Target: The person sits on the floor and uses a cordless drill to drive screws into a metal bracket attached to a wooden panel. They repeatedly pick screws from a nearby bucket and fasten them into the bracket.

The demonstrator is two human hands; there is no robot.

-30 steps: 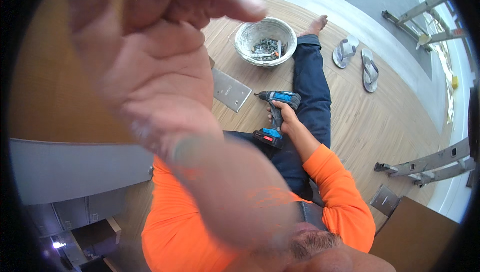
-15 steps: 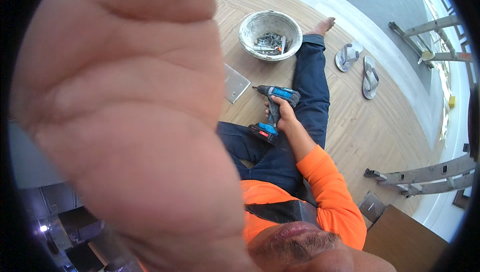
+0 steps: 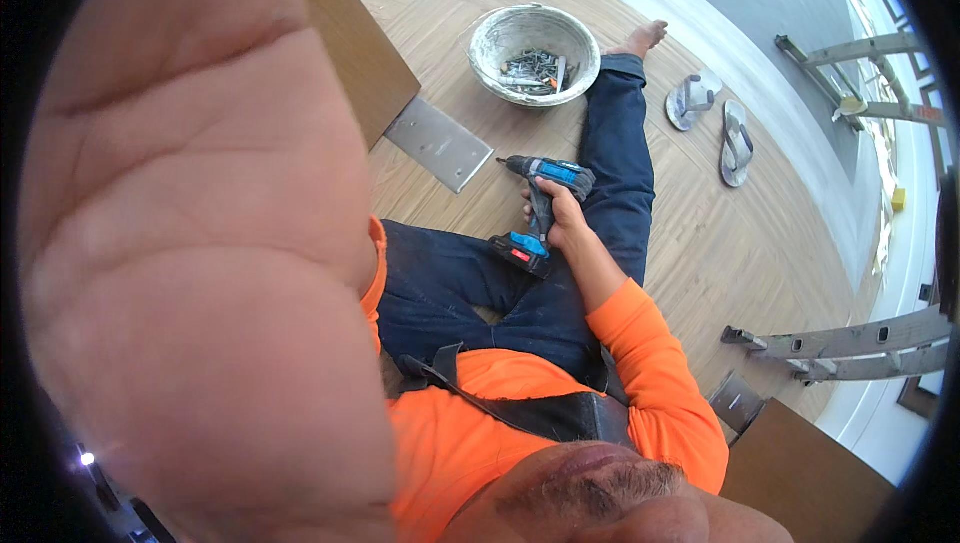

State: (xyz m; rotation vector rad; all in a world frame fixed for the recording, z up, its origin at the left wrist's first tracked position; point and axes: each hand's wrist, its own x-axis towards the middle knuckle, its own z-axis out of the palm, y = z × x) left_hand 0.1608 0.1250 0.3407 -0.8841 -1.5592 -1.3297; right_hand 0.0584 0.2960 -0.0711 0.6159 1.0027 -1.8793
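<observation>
Blue and black, the drill (image 3: 540, 205) sits in the right hand (image 3: 562, 225), which is closed tight round its grip, with the tip pointing at the metal plate (image 3: 437, 142) on the wood board (image 3: 345, 53) just past it. The left hand (image 3: 200, 263) is up very close to the camera, palm flat and open, holding nothing, and it hides much of the view. It looks like a stop between screws, so next the open hand should reach past the drill to the bowl (image 3: 534, 52) of screws on the floor (image 3: 720, 243) and pick one.
</observation>
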